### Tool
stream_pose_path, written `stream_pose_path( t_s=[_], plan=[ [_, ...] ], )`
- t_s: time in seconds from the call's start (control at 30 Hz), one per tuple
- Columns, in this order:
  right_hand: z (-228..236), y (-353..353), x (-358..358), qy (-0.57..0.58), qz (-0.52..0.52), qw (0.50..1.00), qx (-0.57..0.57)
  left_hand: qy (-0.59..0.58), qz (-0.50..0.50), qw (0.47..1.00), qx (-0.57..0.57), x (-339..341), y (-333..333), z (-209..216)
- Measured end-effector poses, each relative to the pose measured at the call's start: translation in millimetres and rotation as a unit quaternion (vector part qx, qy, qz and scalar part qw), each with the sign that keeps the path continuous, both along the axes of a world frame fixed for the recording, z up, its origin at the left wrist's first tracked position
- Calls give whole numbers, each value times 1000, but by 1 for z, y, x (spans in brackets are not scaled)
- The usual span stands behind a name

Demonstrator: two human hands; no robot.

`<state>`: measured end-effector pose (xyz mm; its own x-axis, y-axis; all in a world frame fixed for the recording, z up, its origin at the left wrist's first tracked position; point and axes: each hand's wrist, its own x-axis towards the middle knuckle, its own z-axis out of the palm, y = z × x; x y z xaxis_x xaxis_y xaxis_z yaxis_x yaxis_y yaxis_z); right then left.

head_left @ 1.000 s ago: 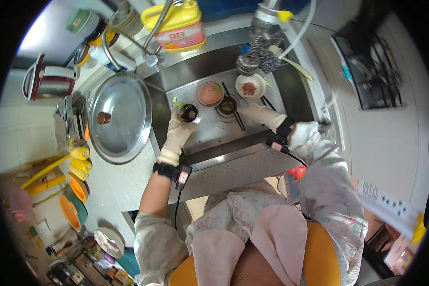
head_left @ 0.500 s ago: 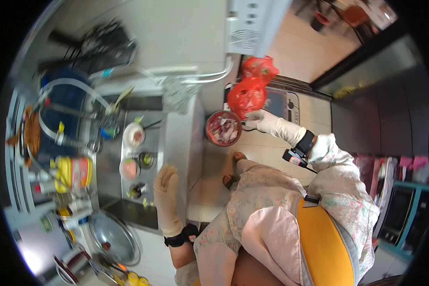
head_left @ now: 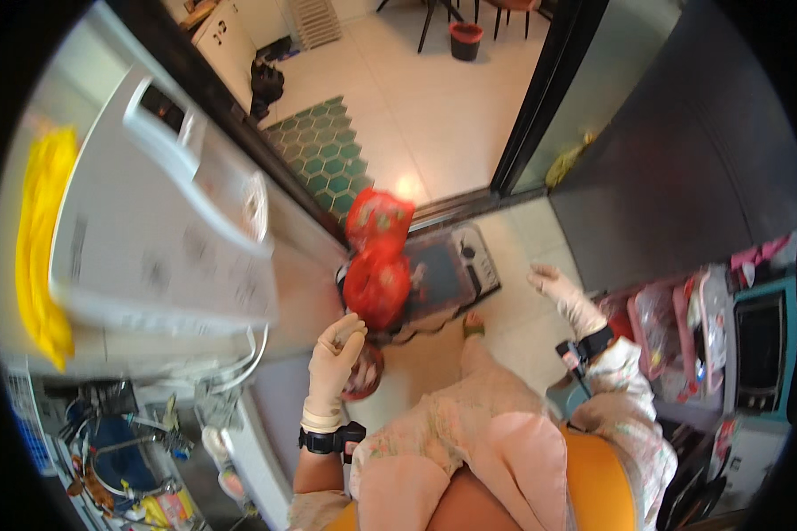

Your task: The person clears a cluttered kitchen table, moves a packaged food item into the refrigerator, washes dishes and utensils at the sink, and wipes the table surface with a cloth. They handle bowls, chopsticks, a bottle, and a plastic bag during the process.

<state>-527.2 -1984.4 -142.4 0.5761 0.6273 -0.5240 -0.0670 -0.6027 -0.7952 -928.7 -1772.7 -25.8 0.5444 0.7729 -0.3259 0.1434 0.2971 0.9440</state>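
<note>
My left hand [head_left: 332, 367], in a pale glove with a black band at the wrist, is raised left of centre. Its fingers bend loosely and nothing shows in them. Partly hidden behind it, a small round bin [head_left: 363, 376] with scraps inside stands on the floor. Just beyond are red plastic bags [head_left: 376, 288], bulging and full, beside a dark floor mat [head_left: 443, 274]. My right hand [head_left: 562, 294], gloved the same way, hangs over the floor at right, fingers loosely extended and holding nothing visible. It is apart from the bags and the mat.
A white appliance [head_left: 168, 239] fills the upper left, with a yellow cloth [head_left: 44, 248] beside it. The sink counter [head_left: 266, 442] is at lower left. Ahead lies a doorway with a sliding track [head_left: 456, 208]. At right are a dark cabinet [head_left: 673, 195] and pink baskets [head_left: 660, 327].
The view has swung right toward the doorway, and the sink has moved to the lower left. My right hand has moved away from the red bags. My left hand is off the sink edge.
</note>
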Motion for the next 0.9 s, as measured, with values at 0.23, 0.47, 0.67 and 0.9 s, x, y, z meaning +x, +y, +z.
stream_pose_path(
  t_s=[0.23, 0.47, 0.67, 0.9],
  plan=[
    [30, 82, 181, -10, 33, 999, -31, -54, -13, 998, -43, 216, 91, 0],
    [52, 258, 306, -19, 54, 997, 49, -44, 41, 998, -25, 318, 237, -16],
    [65, 397, 396, 26, -20, 996, 80, -66, 74, 995, -27, 417, 387, -9],
    [58, 555, 500, 119, -101, 983, 95, -56, 31, 998, 23, 560, 546, 19]
  ],
)
